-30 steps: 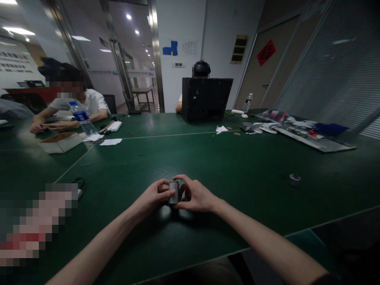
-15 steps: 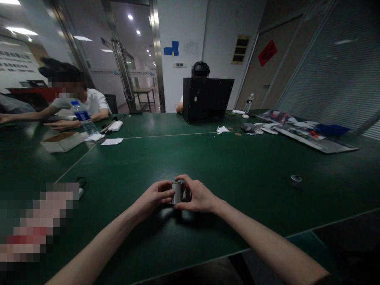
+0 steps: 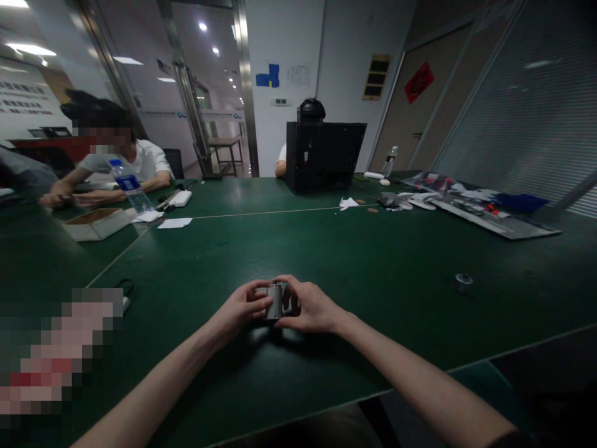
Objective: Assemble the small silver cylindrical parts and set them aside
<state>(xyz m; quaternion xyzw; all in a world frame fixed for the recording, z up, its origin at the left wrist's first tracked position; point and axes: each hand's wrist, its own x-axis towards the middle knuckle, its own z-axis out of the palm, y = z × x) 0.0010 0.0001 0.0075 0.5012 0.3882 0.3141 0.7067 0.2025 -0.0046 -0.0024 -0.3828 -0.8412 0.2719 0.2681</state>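
Note:
A small grey metal cylinder (image 3: 275, 303) with a short stub on top stands upright between my two hands. From its left side my left hand (image 3: 245, 306) grips it, thumb across the front and fingers curled behind. My right hand (image 3: 313, 307) is on its right, index finger at the top and thumb near the bottom edge. The right palm stays curved away from the cylinder's side. Part of the cylinder's back is hidden by fingers. Off to the right, a small round metal part (image 3: 463, 282) sits apart on the green table (image 3: 373, 261).
At the left stand an open box (image 3: 100, 227) and a water bottle (image 3: 133, 186), with a person's hands (image 3: 60, 194) behind. A black monitor-like panel (image 3: 326, 155) stands at the back. Papers and parts cover a board (image 3: 508, 221) at the far right. A blurred patch hides the lower left.
The cylinder shifts very slightly to the left with both hands still on it. The person at the left has drawn an arm in. The view has moved a little.

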